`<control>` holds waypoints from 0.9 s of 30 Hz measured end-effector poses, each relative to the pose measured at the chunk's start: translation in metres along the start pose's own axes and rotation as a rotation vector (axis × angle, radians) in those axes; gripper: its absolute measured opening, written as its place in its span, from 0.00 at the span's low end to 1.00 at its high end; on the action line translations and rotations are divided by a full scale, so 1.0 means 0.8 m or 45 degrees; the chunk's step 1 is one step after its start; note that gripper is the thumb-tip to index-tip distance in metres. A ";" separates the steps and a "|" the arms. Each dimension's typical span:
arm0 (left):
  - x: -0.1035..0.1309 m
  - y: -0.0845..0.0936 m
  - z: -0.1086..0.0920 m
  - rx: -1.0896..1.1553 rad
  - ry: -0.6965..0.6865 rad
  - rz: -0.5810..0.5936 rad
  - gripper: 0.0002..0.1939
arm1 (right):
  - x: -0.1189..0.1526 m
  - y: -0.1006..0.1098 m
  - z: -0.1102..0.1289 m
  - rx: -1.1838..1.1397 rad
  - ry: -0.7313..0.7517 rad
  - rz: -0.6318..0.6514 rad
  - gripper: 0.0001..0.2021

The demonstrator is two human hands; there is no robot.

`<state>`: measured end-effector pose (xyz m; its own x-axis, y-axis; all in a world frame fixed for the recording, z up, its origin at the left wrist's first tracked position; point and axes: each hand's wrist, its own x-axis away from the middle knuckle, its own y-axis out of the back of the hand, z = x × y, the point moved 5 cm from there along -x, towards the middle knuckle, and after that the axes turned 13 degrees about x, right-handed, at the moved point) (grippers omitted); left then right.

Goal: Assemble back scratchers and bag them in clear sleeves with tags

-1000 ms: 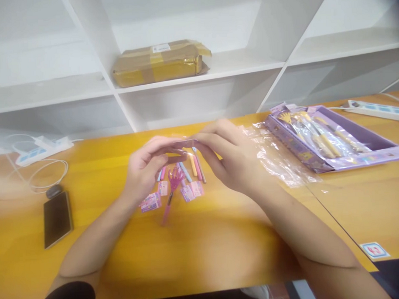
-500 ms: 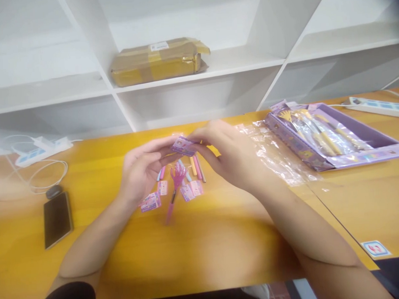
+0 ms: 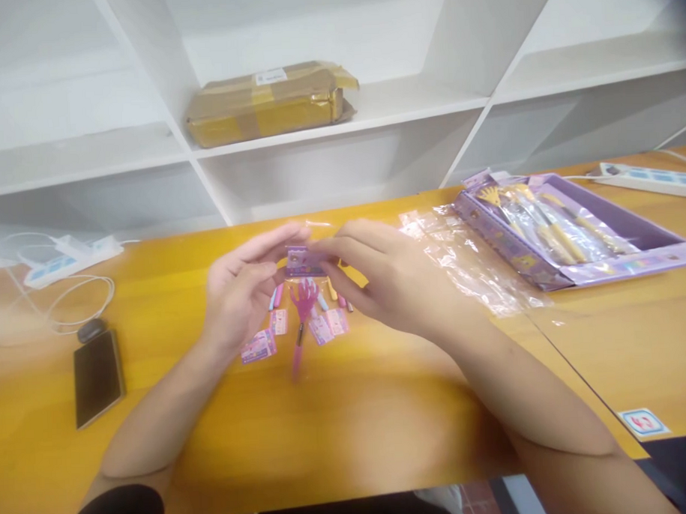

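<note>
A purple printed header card (image 3: 305, 263) is pinched at its right side by the thumb and fingers of my right hand (image 3: 391, 274). Below the card hangs a pink hand-shaped back scratcher (image 3: 304, 302), its handle pointing down toward me; a clear bag around it is hard to make out. My left hand (image 3: 240, 294) is at the card's left edge, its fingers curved and thumb apart, not visibly gripping it. Beneath, on the table, lie more printed cards (image 3: 259, 346) and several coloured handles (image 3: 277, 295), partly hidden by the hands.
A purple display box (image 3: 523, 262) with packaged yellow scratchers (image 3: 550, 227) stands at the right, beside crumpled clear plastic (image 3: 472, 271). A phone (image 3: 98, 379), cable and power strip (image 3: 73, 260) are at the left. A taped carton (image 3: 264, 106) sits on the shelf behind.
The card has shifted slightly left and down and turned more level. The hanging scratcher has swung a little more upright. My right hand has moved slightly left with the card.
</note>
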<state>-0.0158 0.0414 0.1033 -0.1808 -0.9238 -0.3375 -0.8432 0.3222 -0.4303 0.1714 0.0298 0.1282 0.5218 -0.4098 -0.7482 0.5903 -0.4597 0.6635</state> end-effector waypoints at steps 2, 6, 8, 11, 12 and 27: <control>0.000 0.001 0.001 -0.009 0.001 0.019 0.20 | 0.000 -0.001 0.001 -0.006 -0.007 0.035 0.11; 0.001 0.001 0.004 -0.034 0.025 0.063 0.21 | 0.000 0.000 -0.003 -0.055 -0.060 0.059 0.09; 0.002 0.002 0.006 -0.056 0.021 0.074 0.21 | 0.000 0.000 -0.005 -0.113 -0.085 0.076 0.09; 0.003 0.003 0.008 -0.096 0.011 0.104 0.20 | 0.000 -0.001 -0.008 -0.182 -0.102 0.110 0.08; 0.003 0.003 0.008 -0.114 0.010 0.112 0.19 | 0.000 0.000 -0.010 -0.179 -0.108 0.100 0.07; -0.005 0.013 0.038 -0.351 0.288 0.104 0.29 | 0.000 -0.001 -0.030 -0.096 -0.185 -0.254 0.05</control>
<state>-0.0083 0.0543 0.0748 -0.3341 -0.9298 -0.1545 -0.9208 0.3570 -0.1572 0.1855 0.0488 0.1274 0.2997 -0.4287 -0.8523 0.7197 -0.4848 0.4970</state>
